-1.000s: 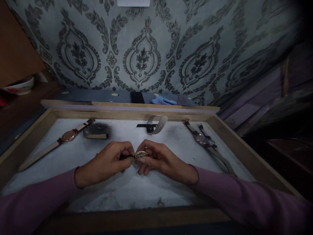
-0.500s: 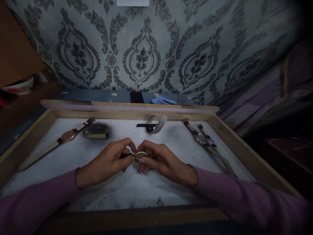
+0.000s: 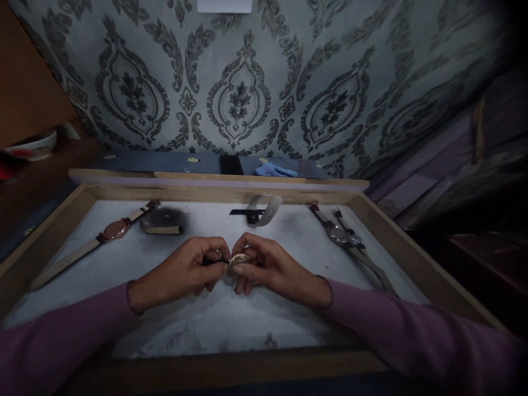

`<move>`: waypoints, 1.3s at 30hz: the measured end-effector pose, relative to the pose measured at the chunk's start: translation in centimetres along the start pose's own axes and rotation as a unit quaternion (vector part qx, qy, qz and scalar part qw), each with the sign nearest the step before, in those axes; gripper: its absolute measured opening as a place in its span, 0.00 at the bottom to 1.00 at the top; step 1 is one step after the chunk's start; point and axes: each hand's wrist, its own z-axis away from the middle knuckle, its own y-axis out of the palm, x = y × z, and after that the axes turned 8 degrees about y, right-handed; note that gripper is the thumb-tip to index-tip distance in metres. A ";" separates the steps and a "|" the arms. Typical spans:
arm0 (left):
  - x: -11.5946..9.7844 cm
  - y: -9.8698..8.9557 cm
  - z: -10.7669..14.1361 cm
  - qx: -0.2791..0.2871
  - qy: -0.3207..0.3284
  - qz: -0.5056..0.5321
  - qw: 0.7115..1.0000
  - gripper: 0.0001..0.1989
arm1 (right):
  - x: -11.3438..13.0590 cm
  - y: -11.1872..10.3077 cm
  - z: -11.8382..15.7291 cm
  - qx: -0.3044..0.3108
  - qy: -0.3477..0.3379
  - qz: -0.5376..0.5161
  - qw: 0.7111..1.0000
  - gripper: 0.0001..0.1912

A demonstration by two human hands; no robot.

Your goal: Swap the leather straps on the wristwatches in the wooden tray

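Observation:
Between the fingers of my right hand (image 3: 264,264) is a small round gold-coloured watch (image 3: 239,259), held tilted over the middle of the tray. My left hand (image 3: 193,267) is closed at the watch's left side, its thumb and fingertips pinching a thin dark piece; whether this is a strap or a tool I cannot tell. The fingertips of both hands nearly meet at the watch case. Fingers hide part of the watch and most of the dark piece.
The wooden-rimmed tray (image 3: 231,193) has a watch (image 3: 115,229) on the left and another watch (image 3: 339,234) on the right. Behind my hands lie a dark rounded object (image 3: 160,221) and a pale strap (image 3: 270,210). Beyond the rim are a blue cloth (image 3: 275,169) and a black flat object (image 3: 231,164).
Both hands stay in nearly the same place. The fingers of my left hand have shifted slightly at the watch's side, and the watch has turned a little.

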 end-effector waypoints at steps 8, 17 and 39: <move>0.2 0.8 0.3 -0.034 0.041 -0.068 0.996 0.05 | -0.2 0.2 -0.1 -0.015 0.007 0.026 1.000 0.17; 0.5 0.6 0.3 -0.034 0.075 -0.136 0.987 0.02 | -0.8 -0.1 -0.2 -0.004 -0.019 0.042 0.999 0.13; 0.3 1.2 0.8 -0.083 0.134 -0.274 0.949 0.04 | -0.3 0.3 0.3 -0.080 -0.098 0.167 0.978 0.03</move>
